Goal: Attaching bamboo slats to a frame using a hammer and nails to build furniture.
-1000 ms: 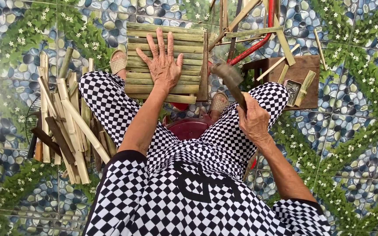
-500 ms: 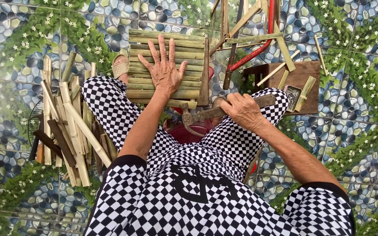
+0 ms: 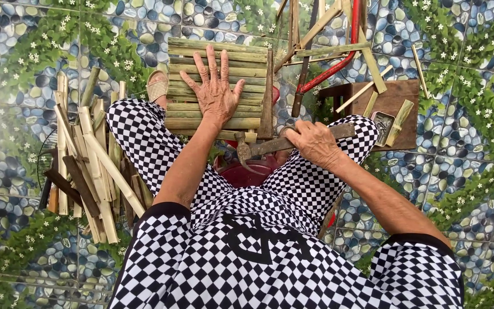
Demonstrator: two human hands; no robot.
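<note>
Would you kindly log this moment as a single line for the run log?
left hand: flat on bamboo slat panel | right hand: grips hammer, head by panel's near edge | loose bamboo strips: on floor, left

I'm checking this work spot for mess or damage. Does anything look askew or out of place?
Nothing looks broken or spilled. The left hand lies flat on a neat bamboo slat panel; the right hand grips a hammer. Only the loose bamboo strips piled on the tiled floor lie unevenly.
</note>
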